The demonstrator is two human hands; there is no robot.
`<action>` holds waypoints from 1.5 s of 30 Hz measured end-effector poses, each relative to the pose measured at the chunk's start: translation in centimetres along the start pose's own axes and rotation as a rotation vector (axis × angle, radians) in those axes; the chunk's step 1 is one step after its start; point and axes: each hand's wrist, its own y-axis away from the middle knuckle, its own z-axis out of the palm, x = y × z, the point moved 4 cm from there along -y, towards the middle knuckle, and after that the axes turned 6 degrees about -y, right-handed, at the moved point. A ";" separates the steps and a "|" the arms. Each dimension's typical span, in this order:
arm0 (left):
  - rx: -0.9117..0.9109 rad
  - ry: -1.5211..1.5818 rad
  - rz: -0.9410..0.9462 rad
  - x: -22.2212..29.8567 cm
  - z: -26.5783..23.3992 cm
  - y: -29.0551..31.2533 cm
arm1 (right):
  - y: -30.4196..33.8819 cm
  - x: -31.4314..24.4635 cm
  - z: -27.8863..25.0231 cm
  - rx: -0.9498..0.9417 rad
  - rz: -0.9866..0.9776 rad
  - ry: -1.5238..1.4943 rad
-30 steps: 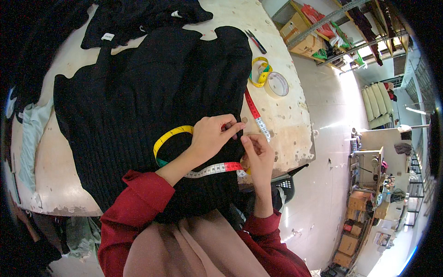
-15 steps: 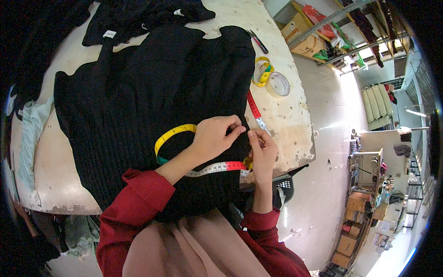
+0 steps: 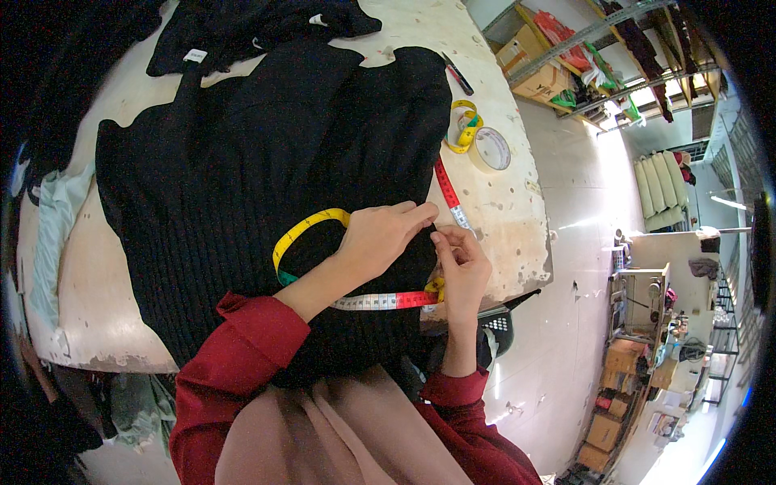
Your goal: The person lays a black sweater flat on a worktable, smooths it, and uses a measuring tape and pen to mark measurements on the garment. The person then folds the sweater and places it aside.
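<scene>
A black ribbed knit garment [image 3: 242, 170] lies spread flat on a worn wooden table [image 3: 501, 218]. A multicoloured measuring tape [image 3: 311, 230] loops over its lower right part and runs up past the garment's edge. My left hand [image 3: 388, 234] rests on the garment and pinches its right edge with the fingertips. My right hand [image 3: 461, 267] meets it there, pinching the tape and the fabric edge at the same spot. Both forearms wear red sleeves.
A roll of clear tape [image 3: 491, 148] and a coiled yellow tape [image 3: 465, 125] sit at the table's right edge, a dark pen [image 3: 457, 75] beyond them. More black clothing [image 3: 242, 32] is piled at the far end. Shelves and cardboard boxes [image 3: 537, 69] stand to the right.
The view has shifted slightly. Both hands stay pinched at the garment's right edge, with the right hand drawn a little closer to the left.
</scene>
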 end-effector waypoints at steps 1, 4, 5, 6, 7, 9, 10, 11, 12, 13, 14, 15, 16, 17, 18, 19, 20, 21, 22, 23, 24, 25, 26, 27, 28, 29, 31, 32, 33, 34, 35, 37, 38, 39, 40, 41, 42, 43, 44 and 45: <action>-0.007 -0.014 0.003 0.0 0.0 0.0 | 0.0 -0.2 0.0 0.008 -0.024 -0.005; -0.026 -0.042 0.010 0.2 0.1 0.1 | 0.3 -0.8 -0.1 0.036 -0.057 0.055; -0.034 -0.043 0.010 0.3 0.1 0.1 | 0.4 -0.9 -0.2 0.045 -0.061 0.089; -0.040 -0.048 0.005 0.3 0.1 0.1 | 0.4 -1.0 -0.1 0.045 -0.066 0.091; -0.033 -0.055 0.011 0.4 0.0 0.1 | 0.4 -1.1 -0.1 0.046 -0.070 0.094; -0.020 -0.067 0.025 0.5 -0.1 0.1 | 0.4 -1.3 0.1 0.038 -0.050 0.101; -0.025 -0.083 0.028 0.6 -0.2 0.1 | 0.5 -1.6 0.2 0.029 -0.026 0.105; -0.029 -0.100 0.031 0.6 -0.2 0.1 | 0.5 -1.8 0.3 0.021 -0.001 0.109; -0.033 -0.114 0.035 0.7 -0.2 0.0 | 0.6 -1.8 0.4 0.003 0.033 0.084; -0.024 -0.120 0.041 0.8 -0.3 0.0 | 0.6 -1.9 0.5 -0.014 0.067 0.060; -0.014 -0.126 0.047 0.9 -0.4 0.1 | 0.6 -1.8 0.7 -0.032 0.101 0.036; -0.004 -0.133 0.053 1.1 -0.5 0.0 | 0.5 -1.6 0.6 -0.038 0.087 0.046; 0.029 -0.113 0.070 1.1 -0.5 0.0 | 0.3 -1.1 0.5 -0.043 0.073 0.057; 0.062 -0.092 0.088 1.0 -0.4 -0.1 | 0.2 -0.6 0.5 -0.049 0.058 0.068; 0.095 -0.076 0.102 0.8 -0.4 -0.2 | 0.2 -0.4 0.7 -0.043 0.023 0.058; 0.070 -0.011 0.074 0.5 -0.3 -0.3 | 0.2 -0.3 0.8 -0.037 -0.013 0.049; 0.045 0.054 0.047 0.1 -0.2 -0.4 | 0.3 0.0 1.0 -0.030 -0.048 0.039; 0.019 0.123 0.021 -0.1 -0.2 -0.4 | 0.3 0.6 0.9 -0.029 -0.052 0.006; 0.003 0.108 0.033 0.0 -0.2 -0.5 | 0.3 1.2 0.8 -0.028 -0.057 -0.028; -0.014 0.093 0.046 0.0 -0.2 -0.5 | 0.2 1.6 0.7 -0.026 -0.061 -0.062; -0.033 0.079 0.056 0.1 -0.2 -0.4 | 0.3 1.5 0.6 -0.036 -0.037 -0.083; -0.026 0.082 0.029 0.1 -0.3 -0.4 | 0.4 1.3 0.5 -0.045 -0.013 -0.104; -0.020 0.085 0.002 0.1 -0.3 -0.4 | 0.4 0.9 0.4 -0.055 0.011 -0.126; -0.010 0.086 -0.025 0.1 -0.4 -0.4 | 0.4 0.6 0.2 -0.119 0.089 -0.158; 0.008 0.070 -0.021 0.1 -0.5 -0.4 | 0.5 0.3 -0.1 -0.184 0.166 -0.189; 0.026 0.054 -0.018 0.0 -0.6 -0.3 | 0.7 0.2 -0.1 -0.249 0.244 -0.221; 0.047 -0.027 0.007 0.2 -0.3 -0.4 | 1.0 0.4 -0.1 -0.149 0.144 -0.151; 0.053 -0.096 0.025 0.3 -0.1 -0.4 | 1.1 0.6 -0.1 -0.100 0.094 -0.116; 0.059 -0.171 0.039 0.4 -0.2 -0.5 | 1.2 1.0 -0.1 -0.080 0.060 -0.044; 0.067 -0.196 0.044 0.4 -0.4 -0.5 | 1.2 1.5 0.0 -0.060 0.025 0.027; 0.075 -0.221 0.049 0.3 -0.7 -0.5 | 1.2 1.8 0.0 -0.039 -0.010 0.099; 0.087 -0.226 -0.008 -0.1 -0.9 -0.8 | 1.3 1.2 0.5 -0.060 -0.106 0.217; 0.089 -0.205 -0.069 -0.4 -0.6 -1.0 | 1.4 0.9 0.8 -0.070 -0.153 0.276; 0.087 -0.186 -0.126 -0.6 -0.7 -1.4 | 1.5 0.7 1.0 -0.056 -0.180 0.314; 0.006 -0.220 -0.205 -0.9 -0.5 -1.9 | 1.5 0.5 1.3 -0.042 -0.206 0.351; 0.011 -0.305 -0.197 -0.8 -0.3 -2.8 | 1.6 0.3 1.5 -0.028 -0.232 0.389; 0.018 -0.387 -0.197 -1.0 0.1 -3.6 | 1.8 0.2 1.8 -0.020 -0.248 0.425; 0.030 -0.472 -0.199 -1.1 0.2 -4.6 | 1.9 -0.1 2.0 -0.015 -0.271 0.460; 0.083 -0.537 -0.159 -1.0 0.1 -5.5 | 2.0 -0.3 2.2 -0.010 -0.293 0.494; 0.080 -0.552 -0.166 -1.3 0.5 -6.5 | 2.0 -0.3 2.1 0.000 -0.303 0.494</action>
